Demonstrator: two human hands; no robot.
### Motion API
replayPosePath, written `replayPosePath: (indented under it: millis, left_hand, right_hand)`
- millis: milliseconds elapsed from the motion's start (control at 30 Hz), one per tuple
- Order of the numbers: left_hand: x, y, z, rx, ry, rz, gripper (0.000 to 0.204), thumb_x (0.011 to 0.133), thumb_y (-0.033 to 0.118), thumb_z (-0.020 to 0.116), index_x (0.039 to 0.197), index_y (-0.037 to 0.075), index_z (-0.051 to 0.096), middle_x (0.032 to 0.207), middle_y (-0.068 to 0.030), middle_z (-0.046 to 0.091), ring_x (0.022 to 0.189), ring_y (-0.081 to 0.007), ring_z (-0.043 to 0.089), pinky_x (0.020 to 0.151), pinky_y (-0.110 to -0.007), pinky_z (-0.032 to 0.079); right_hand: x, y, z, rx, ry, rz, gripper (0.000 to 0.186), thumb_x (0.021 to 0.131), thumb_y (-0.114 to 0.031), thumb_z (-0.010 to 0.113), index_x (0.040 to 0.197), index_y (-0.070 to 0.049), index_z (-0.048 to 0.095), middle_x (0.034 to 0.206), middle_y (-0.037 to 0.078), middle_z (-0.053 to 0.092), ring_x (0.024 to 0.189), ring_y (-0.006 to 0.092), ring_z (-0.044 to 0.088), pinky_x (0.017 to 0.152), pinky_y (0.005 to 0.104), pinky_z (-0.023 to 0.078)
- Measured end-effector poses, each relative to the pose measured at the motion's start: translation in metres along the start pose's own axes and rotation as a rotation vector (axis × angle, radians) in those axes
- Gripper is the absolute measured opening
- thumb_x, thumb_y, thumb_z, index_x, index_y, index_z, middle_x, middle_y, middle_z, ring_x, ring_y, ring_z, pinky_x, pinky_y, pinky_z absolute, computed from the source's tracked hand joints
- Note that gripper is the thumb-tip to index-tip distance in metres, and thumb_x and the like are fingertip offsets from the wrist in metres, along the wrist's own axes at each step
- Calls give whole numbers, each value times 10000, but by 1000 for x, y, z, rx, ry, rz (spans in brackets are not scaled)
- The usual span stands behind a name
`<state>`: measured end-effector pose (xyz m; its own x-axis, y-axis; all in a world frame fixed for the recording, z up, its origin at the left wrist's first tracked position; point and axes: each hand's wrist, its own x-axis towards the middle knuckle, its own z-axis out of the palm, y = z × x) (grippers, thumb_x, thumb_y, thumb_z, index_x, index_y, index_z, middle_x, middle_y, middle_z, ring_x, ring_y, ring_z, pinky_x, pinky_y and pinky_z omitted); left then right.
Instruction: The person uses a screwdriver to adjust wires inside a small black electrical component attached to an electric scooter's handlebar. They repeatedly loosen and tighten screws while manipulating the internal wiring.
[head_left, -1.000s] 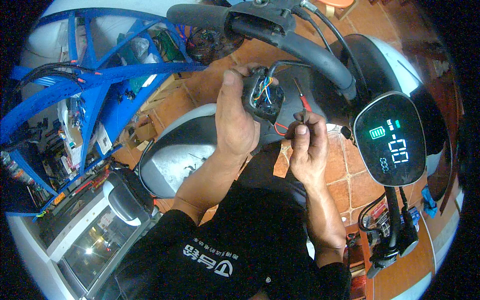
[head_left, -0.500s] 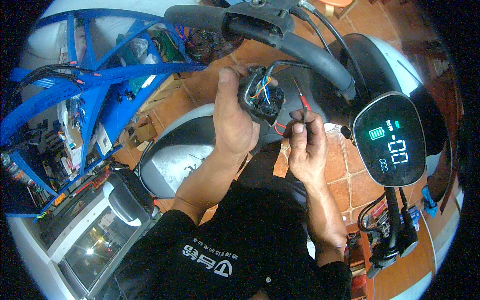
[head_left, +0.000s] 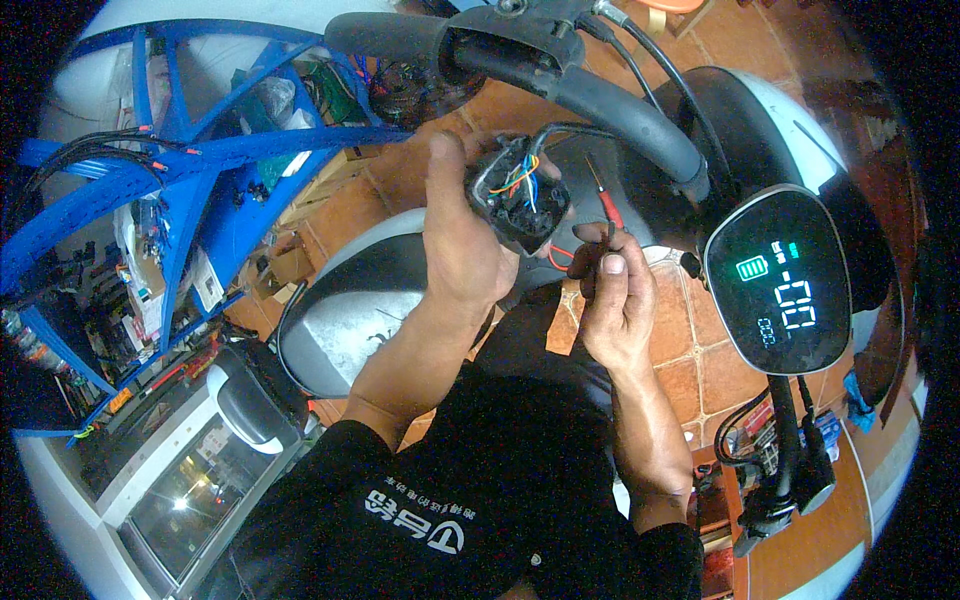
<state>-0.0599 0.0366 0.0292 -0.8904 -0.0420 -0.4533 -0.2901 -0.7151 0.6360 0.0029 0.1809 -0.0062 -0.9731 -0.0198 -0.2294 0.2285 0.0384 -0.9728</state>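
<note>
While the left hand grips the switch housing (wires showing), the right hand pinches a probe beside it.

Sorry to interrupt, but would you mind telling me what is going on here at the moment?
A person is working on an electric scooter's wiring. The left hand holds an opened black switch housing with blue, orange and white wires showing inside, its cable running up toward the handlebar. The right hand pinches a thin red-handled probe, whose tip points up beside the housing, apart from it. The scooter's display is lit.
</note>
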Motion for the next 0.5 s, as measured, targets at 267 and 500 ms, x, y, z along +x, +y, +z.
replayPosePath:
  millis: [267, 500]
  left_hand:
    - [2, -1, 0, 58, 70, 24, 759, 939, 631, 202, 1072, -20, 568, 834, -146, 662, 608, -264, 656, 398, -297, 506]
    - [0, -5, -8, 131, -34, 208, 659, 988, 526, 265, 1105, -57, 550, 930, -157, 657, 852, -216, 645, 772, -322, 520]
  right_hand:
    - [0, 2, 0, 2, -22, -31, 312, 979, -196, 412, 1102, 29, 591, 989, 172, 663, 909, 254, 647, 801, 340, 492]
    - [-1, 2, 1, -12, -23, -25, 304, 973, -186, 421, 1105, 26, 595, 995, 171, 665, 911, 258, 651, 799, 341, 494]
